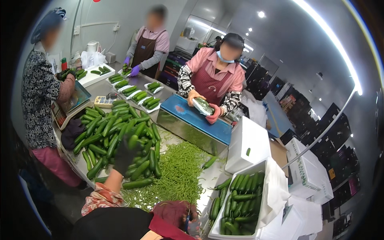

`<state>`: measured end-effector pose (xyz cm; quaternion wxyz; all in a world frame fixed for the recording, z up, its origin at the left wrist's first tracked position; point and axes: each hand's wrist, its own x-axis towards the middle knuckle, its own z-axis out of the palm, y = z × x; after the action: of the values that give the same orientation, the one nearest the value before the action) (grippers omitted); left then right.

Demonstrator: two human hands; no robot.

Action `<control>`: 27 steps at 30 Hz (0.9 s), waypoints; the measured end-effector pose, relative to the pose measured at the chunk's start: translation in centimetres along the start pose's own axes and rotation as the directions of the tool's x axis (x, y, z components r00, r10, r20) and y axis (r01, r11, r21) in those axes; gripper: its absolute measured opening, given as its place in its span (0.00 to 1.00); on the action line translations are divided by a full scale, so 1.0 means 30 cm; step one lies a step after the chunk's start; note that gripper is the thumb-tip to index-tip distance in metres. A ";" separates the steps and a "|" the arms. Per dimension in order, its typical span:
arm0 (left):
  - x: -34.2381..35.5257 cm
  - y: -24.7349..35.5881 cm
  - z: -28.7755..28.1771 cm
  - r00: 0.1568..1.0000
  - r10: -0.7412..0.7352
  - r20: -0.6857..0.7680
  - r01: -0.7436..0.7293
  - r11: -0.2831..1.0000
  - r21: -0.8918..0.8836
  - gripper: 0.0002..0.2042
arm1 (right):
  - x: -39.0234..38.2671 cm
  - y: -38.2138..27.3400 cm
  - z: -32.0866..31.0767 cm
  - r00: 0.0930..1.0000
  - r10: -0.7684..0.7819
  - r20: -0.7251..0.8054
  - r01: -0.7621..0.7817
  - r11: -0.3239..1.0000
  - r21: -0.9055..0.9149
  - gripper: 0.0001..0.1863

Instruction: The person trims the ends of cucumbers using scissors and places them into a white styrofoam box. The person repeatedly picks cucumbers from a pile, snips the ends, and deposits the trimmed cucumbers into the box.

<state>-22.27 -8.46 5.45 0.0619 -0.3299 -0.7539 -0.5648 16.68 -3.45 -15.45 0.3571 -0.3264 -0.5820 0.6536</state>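
My left hand [125, 156], in a dark glove and slightly blurred, reaches into a large heap of cucumbers [108, 128], its fingers curled round a cucumber [133, 142]. Loose slender green beans [172, 172] cover the steel table [210, 180] beside and below that hand. My right hand cannot be made out; a bunched maroon cloth-like shape is at the lower centre. At the lower right, a white foam box [272, 190] holds rows of cucumbers [242, 200], with a few more lying along its left side.
Across the table, a co-worker [208, 68] holds a wrapped tray over a blue-topped machine [180, 108]. A second [148, 52] handles cucumbers among small trays [142, 98]; a third [40, 92] stands by a scale [60, 116]. White boxes [304, 168] stand at the right.
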 end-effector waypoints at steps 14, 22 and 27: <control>-0.044 -0.058 0.159 0.856 0.493 0.158 -0.517 0.793 0.324 0.24 | -0.198 -0.162 0.114 0.996 0.025 -0.081 -0.020 0.998 0.063 0.30; -0.569 0.249 0.642 0.205 0.621 0.757 -0.439 0.749 -0.495 0.23 | -0.246 -0.125 0.052 0.948 0.308 -0.079 -0.195 0.760 0.620 0.26; -0.820 0.257 0.924 0.052 0.718 0.694 -0.539 0.605 -0.586 0.29 | -0.305 -0.077 -0.051 0.882 0.471 0.004 -0.296 0.549 0.781 0.25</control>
<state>8.91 6.90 -9.58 -0.1380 -0.8727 -0.3846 -0.2673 23.02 -10.23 -13.20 0.3664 -0.3302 -0.1250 0.8609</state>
